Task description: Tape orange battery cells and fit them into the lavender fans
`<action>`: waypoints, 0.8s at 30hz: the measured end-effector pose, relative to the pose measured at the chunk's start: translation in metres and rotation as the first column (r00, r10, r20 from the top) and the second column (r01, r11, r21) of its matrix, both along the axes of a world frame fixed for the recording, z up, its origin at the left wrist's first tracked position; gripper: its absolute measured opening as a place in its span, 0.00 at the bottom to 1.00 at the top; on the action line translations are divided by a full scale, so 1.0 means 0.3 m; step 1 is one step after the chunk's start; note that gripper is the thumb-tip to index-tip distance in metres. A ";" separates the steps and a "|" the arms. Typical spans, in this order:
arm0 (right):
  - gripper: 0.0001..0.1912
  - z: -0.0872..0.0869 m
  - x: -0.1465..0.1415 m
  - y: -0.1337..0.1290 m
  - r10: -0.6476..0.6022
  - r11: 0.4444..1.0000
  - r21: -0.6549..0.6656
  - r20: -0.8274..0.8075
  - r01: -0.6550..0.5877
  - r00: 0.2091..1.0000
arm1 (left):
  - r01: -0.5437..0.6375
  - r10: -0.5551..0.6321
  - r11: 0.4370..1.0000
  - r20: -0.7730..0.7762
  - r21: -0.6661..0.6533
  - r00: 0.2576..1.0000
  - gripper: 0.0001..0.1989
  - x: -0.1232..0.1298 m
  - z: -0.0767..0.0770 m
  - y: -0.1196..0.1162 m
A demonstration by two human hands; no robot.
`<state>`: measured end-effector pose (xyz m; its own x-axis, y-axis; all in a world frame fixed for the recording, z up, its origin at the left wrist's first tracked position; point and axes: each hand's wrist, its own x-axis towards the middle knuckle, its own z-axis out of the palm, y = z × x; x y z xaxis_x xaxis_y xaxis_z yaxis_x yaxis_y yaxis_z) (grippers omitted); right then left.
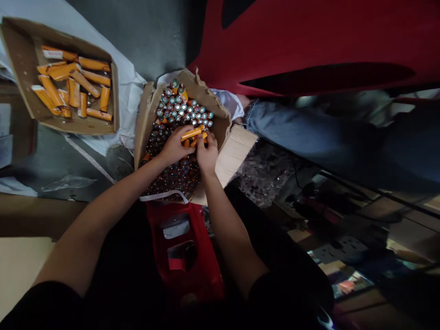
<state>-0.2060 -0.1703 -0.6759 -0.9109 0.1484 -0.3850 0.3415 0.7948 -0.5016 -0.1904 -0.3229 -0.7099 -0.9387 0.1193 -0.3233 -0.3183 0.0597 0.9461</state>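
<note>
Holding orange cylinders (191, 133): left hand (175, 146), right hand (208, 156), both half curled.

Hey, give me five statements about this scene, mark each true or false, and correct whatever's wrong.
1. The left hand and right hand hold orange cylindrical pieces. True.
2. Both hands wear gloves. False: both are bare.
3. The hands are over a torn brown cardboard box containing many small cylinders. True.
4. A shallow brown cardboard tray, left of that box, holds more orange cylindrical pieces. True.
5. A green plastic stool shows on the wearer's side of that box. False: a red plastic stool does.
</note>
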 end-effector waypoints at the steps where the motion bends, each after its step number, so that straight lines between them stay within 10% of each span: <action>1: 0.31 -0.003 0.005 -0.005 -0.033 0.999 0.000 0.004 0.033 0.999 | 0.002 -0.002 1.000 -0.009 0.010 1.000 0.33 0.000 0.003 -0.005; 24: 0.27 0.100 0.021 -0.047 -0.391 0.877 -0.296 0.019 0.378 0.920 | 0.138 -0.140 0.990 -0.034 -0.040 0.990 0.20 -0.068 0.094 0.078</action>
